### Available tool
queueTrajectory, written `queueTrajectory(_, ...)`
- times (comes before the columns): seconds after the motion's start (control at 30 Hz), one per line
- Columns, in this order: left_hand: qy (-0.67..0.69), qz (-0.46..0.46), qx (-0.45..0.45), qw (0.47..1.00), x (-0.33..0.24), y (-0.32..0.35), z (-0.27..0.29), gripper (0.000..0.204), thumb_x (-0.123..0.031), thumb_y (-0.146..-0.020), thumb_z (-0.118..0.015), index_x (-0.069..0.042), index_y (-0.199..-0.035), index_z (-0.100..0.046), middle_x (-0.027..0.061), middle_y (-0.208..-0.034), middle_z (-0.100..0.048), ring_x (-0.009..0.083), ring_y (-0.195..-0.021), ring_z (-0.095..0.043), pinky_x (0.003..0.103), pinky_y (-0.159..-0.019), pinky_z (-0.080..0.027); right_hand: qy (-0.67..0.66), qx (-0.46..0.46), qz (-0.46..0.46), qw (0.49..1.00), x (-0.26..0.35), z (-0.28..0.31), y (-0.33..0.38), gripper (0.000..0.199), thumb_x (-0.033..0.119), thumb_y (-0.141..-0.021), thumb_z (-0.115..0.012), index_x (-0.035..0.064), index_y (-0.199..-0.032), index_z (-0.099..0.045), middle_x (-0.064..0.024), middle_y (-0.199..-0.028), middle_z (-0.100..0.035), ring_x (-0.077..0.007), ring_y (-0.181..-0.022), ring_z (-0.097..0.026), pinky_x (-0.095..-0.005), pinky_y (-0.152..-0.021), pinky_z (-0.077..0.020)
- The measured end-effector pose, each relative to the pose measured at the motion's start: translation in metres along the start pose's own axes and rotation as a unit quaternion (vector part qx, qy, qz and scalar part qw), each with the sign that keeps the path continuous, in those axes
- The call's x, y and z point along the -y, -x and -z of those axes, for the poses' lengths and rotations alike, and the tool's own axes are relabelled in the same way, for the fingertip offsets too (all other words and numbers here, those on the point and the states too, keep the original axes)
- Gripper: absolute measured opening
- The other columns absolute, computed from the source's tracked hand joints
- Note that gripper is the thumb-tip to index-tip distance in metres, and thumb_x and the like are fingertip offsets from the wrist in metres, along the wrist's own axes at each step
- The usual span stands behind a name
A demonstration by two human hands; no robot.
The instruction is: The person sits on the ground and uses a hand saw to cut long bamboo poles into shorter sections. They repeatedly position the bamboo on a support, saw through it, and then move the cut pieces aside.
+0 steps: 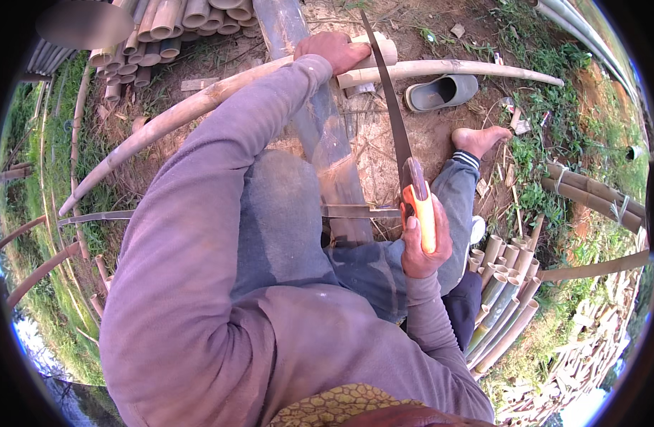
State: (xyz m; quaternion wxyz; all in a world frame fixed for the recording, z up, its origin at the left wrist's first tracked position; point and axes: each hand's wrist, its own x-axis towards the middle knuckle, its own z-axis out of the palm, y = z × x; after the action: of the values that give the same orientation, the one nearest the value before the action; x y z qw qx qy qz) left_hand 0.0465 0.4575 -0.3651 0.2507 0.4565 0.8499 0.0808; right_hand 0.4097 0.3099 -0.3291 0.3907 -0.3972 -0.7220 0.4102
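Note:
In my right hand (426,242) is a pruning-style hand saw (391,107), my fingers closed round its orange grip. Its long dark blade points away from me and crosses the bamboo pole (177,114) just right of my left hand (335,53). Whether the teeth touch the bamboo I cannot tell. That left hand is closed over the pole near its cut right end, with the far end reaching out to the lower left. Beneath the blade, a second, thinner bamboo length (476,68) stretches to the right.
Cut bamboo is stacked at the far left (177,25), and a bundle of short bamboo tubes (508,299) stands at my right. A grey clog (441,93) lies beyond my bare foot (481,140). A flat board (327,135) runs away from me between my legs.

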Motion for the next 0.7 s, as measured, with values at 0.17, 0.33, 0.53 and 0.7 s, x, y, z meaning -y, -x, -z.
queueTrajectory(0.17, -0.016, -0.023, -0.007, 1.0, 0.0, -0.001, -0.001, 0.069, -0.069, -0.092, -0.044, -0.02, -0.127, -0.078, 0.0136, -0.122, -0.078, 0.0343, -0.116, -0.072, 0.048, -0.103, -0.053, 0.024, -0.016, 0.028, 0.999, -0.019, -0.019, -0.029, 0.047, 0.01, -0.099, -0.072, -0.0102, -0.14, -0.059, -0.0225, -0.132, -0.07, -0.0292, -0.121, -0.07, -0.0388, -0.102, -0.0568)
queueTrajectory(0.33, -0.009, -0.245, -0.297, 0.923, 0.061, 0.0, -0.02, 0.065, -0.06, -0.089, -0.064, -0.015, -0.135, -0.07, 0.0157, -0.135, -0.07, 0.0309, -0.131, -0.062, 0.05, -0.111, -0.044, 0.006, -0.011, 0.035, 0.999, -0.015, -0.039, -0.064, 0.045, 0.004, -0.098, -0.072, -0.0087, -0.14, -0.06, -0.0192, -0.131, -0.07, -0.0237, -0.115, -0.071, -0.0339, -0.095, -0.0589)
queueTrajectory(0.53, -0.108, -0.148, -0.197, 0.963, 0.142, 0.07, 0.013, 0.071, -0.038, -0.084, -0.08, -0.016, -0.143, -0.048, 0.0166, -0.126, -0.067, 0.0389, -0.128, -0.061, 0.051, -0.105, -0.05, 0.015, -0.026, 0.048, 0.998, -0.014, -0.044, -0.06, 0.045, 0.008, -0.101, -0.071, -0.0092, -0.141, -0.059, -0.0164, -0.131, -0.069, -0.0202, -0.111, -0.07, -0.0318, -0.092, -0.0601)
queueTrajectory(0.7, -0.17, -0.094, -0.06, 0.979, 0.175, 0.081, 0.025, 0.06, -0.03, -0.084, -0.084, -0.012, -0.128, -0.049, 0.0181, -0.125, -0.067, 0.0407, -0.117, -0.068, 0.051, -0.096, -0.055, -0.014, -0.022, 0.023, 0.999, -0.011, -0.053, -0.054, 0.046, 0.011, -0.101, -0.072, -0.0081, -0.14, -0.06, -0.0169, -0.129, -0.07, -0.0204, -0.11, -0.071, -0.0322, -0.092, -0.0589)
